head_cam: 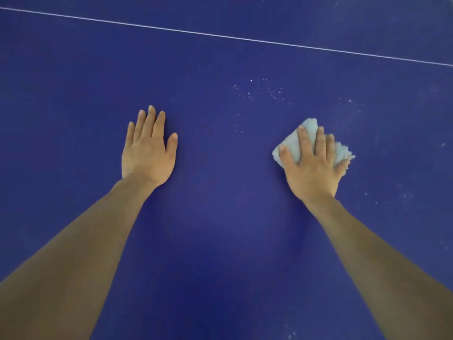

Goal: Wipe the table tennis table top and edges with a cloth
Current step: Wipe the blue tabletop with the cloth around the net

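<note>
Flat, right hand (312, 168) fingers pressing cloth (291, 146)

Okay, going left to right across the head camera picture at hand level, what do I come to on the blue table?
left hand flat on the table top → scattered white specks → right hand pressing the pale cloth → more white specks towards the right edge of the picture.

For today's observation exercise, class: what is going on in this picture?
A person is wiping a blue table tennis table. The right hand presses a pale blue cloth flat on the top with spread fingers, while the left hand rests flat beside it. White specks lie ahead of the cloth, before a white line.
</note>
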